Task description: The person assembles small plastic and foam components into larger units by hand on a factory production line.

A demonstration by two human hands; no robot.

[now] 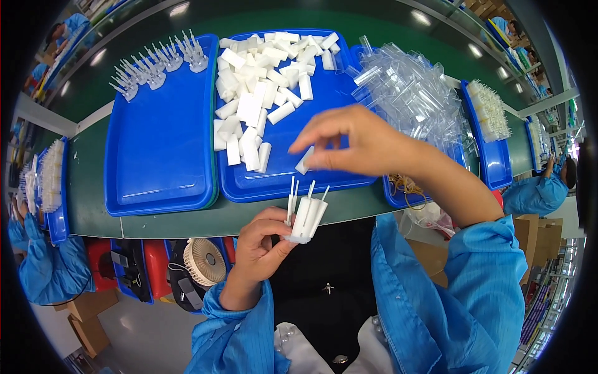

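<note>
My left hand (260,242) grips a white pronged holder (301,238) by its base, just off the tray's front edge. Thin pins stand up from it, and white foam-like sleeves (311,215) sit around some of them. Above and to the right, my right hand (352,142) pinches a small white block (304,161) over the front of the middle blue tray (283,188). Its fingertips partly hide this block. Farther back in that tray lies a loose heap of similar white blocks (255,103).
At left, a blue tray (159,156) bears several pronged holders (166,57) along its far end. Clear plastic tubes (405,84) pile up at right, beside rubber bands (406,186). A beige fan (205,260) is below the table. Co-workers in blue sit at both sides.
</note>
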